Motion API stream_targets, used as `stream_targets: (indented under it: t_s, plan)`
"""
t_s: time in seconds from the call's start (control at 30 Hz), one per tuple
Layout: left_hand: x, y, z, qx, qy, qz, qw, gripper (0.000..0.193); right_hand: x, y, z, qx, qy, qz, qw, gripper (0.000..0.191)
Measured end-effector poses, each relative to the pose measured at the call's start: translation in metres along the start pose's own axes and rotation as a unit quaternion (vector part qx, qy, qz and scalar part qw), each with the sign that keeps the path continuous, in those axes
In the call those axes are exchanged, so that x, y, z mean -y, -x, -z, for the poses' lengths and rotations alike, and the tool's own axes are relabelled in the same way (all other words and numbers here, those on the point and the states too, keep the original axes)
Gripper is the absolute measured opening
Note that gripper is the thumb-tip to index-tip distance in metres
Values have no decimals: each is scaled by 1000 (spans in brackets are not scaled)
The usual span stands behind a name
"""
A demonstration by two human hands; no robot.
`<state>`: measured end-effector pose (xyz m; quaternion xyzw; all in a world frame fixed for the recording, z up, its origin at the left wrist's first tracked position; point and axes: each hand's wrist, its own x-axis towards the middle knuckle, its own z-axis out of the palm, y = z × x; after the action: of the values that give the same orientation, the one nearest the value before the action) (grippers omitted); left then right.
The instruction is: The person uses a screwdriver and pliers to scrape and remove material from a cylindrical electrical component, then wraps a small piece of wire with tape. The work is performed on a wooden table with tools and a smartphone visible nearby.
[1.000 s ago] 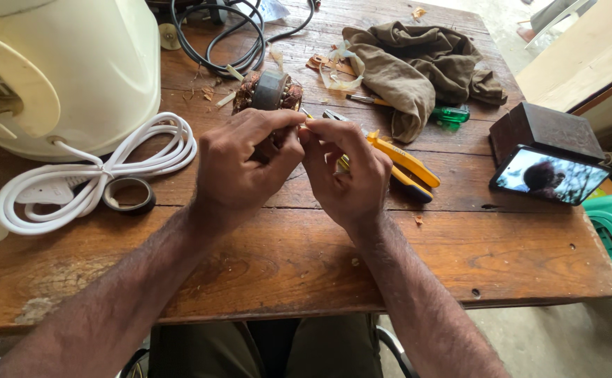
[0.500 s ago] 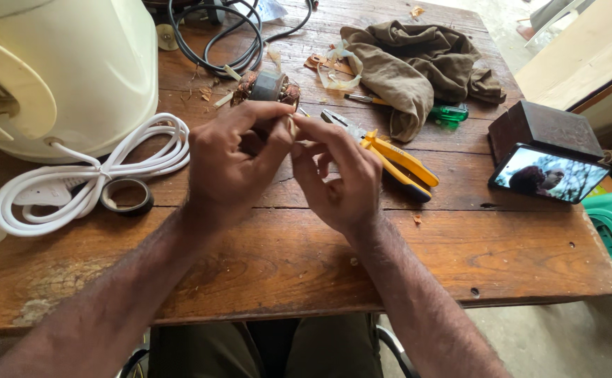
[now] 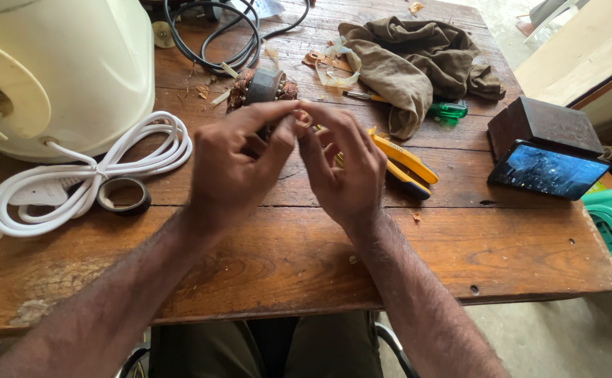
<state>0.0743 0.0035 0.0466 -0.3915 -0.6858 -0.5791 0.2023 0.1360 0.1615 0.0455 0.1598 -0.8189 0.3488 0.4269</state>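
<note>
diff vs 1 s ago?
Both hands rose slightly toward the motor winding. The left hand and right hand pinch something small between their fingertips, too small to identify. Yellow pliers, white cord, tape roll unmoved.

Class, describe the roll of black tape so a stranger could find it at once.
Start at the big cream appliance on the wooden table. Its white cord lies coiled in front. The roll of black tape lies flat against that coil: a small dark ring, the only one there.
</note>
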Motion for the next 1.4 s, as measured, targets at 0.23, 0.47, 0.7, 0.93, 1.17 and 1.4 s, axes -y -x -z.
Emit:
stream_targets:
  t_s: [0.23, 0.47, 0.7, 0.93, 1.17, 1.4]
  plan:
    - [-1, 3, -4, 17, -1, -79, 997, 23, 3, -3, 1, -38, 17, -17, 999, 23]
    - [-4, 0, 2, 28, 19, -44, 998, 21, 3, -5, 4, -26, -5, -22, 999, 22]
    - [-2, -3, 7, 63, 78, 0, 995, 22, -1, -6, 10, 8, -3, -11, 1000, 19]
    - [-1, -1, 8, 53, 88, 5, 995, 23, -2, -4, 9, 16, 10, -11, 1000, 22]
    - [6, 0, 5, 44, 40, -30, 998, 21, -6, -2, 7, 22, 5, 2, 1000, 28]
    - [2, 2, 2, 16, 11, -39, 999, 22, -7, 1, 5, 23, -1, 6, 1000, 31]
